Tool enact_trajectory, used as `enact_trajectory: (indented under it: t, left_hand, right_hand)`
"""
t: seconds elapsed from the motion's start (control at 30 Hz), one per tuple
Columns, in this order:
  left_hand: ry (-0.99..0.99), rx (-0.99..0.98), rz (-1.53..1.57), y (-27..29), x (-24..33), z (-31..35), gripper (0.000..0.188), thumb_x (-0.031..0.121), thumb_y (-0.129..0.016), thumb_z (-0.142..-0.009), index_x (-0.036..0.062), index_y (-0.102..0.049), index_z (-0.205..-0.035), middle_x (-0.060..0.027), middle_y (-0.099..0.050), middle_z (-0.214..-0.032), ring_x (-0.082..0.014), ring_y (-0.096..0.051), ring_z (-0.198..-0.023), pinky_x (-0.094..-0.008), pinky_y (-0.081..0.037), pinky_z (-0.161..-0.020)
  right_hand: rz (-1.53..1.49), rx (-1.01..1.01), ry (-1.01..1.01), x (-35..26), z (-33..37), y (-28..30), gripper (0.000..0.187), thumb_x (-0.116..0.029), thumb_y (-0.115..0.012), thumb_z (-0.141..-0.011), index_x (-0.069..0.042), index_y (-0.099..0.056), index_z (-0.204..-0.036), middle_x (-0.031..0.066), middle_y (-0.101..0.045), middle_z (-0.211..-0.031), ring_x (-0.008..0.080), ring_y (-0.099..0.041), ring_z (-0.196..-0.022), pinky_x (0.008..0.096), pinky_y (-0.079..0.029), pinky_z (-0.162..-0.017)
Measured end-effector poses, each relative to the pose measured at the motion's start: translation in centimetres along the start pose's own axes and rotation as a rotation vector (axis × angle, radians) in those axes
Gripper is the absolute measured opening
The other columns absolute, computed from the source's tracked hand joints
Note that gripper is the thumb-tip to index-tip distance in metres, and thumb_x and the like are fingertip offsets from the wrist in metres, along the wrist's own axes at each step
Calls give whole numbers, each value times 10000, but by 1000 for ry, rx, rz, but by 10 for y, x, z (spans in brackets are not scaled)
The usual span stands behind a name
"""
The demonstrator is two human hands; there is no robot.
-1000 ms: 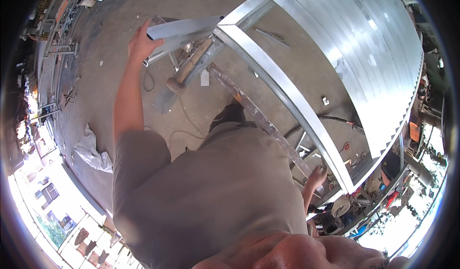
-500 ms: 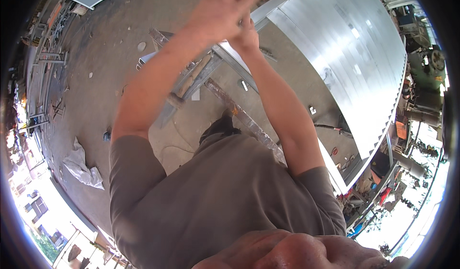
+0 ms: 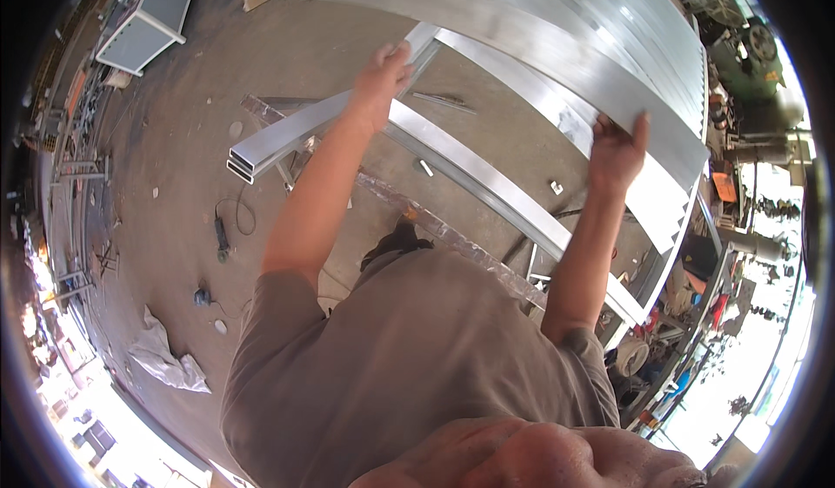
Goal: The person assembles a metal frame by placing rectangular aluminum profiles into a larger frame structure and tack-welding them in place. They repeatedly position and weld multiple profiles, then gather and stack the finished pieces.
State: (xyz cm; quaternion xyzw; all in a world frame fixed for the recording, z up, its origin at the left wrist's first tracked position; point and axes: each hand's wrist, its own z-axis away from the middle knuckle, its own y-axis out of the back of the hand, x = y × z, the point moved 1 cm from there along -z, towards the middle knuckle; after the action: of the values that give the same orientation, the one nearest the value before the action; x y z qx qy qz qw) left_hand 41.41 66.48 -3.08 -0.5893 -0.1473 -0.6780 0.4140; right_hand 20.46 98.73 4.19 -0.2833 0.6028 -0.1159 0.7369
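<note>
A flat metal strip [image 3: 522, 41] is gripped near one end by the right hand [image 3: 618, 156], seemingly for support, with the left hand [image 3: 379, 88] held loosely open over the metal frame [image 3: 487, 174].

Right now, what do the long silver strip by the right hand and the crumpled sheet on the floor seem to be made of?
Long silver strip: probably metal, perhaps aluminium, smooth and satin, judging by its even grey sheen. Crumpled sheet: thin plastic or fabric, pale grey; its folds fit either.
</note>
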Motion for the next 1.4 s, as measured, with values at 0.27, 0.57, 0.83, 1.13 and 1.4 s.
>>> enact_trajectory:
  t: [0.27,0.57,0.83,1.13,1.4]
  left_hand:
    - [-124,78,691,-76,7,-10,275,176,-632,-1044,19,-572,-1261,-82,-638,-1291,-238,-601,-1244,-414,-464,-1160]
    - [-111,-103,594,-237,-30,97,400,352,-462,-1124,42,-517,-1371,-77,-588,-1393,-239,-556,-1299,-421,-457,-1147]
    - [-80,-187,575,-322,-60,140,631,582,-338,-1101,65,-498,-1426,-72,-561,-1445,-263,-498,-1360,-439,-396,-1165]
    - [-79,-965,1003,-345,-69,105,495,454,-600,-951,19,-650,-1181,-23,-562,-894,-168,-557,-850,-343,-439,-907]
    - [-14,-739,1073,-363,-82,79,327,310,-519,-1067,124,-653,-1300,-55,-683,-1029,-212,-663,-997,-449,-485,-1085]
  right_hand:
    - [-145,238,-14,-90,56,194,279,-411,-569,-1068,-200,-614,-1244,-32,-595,-1012,146,-537,-704,246,-448,-582]
    - [-485,294,-38,-125,67,389,150,-381,-582,-1075,-246,-646,-1075,-69,-617,-933,89,-536,-719,207,-446,-612]
    - [-682,230,-65,-146,74,477,311,-429,-628,-1034,-134,-722,-1018,7,-663,-837,173,-550,-688,297,-476,-633]
    - [-618,183,60,-152,93,458,809,-611,-696,-905,-133,-476,-1520,94,-492,-1535,301,-403,-1449,500,-221,-1261]
    - [-542,370,70,-126,75,492,460,-212,-697,-900,-26,-615,-1312,141,-638,-1344,310,-591,-1265,476,-436,-1135]
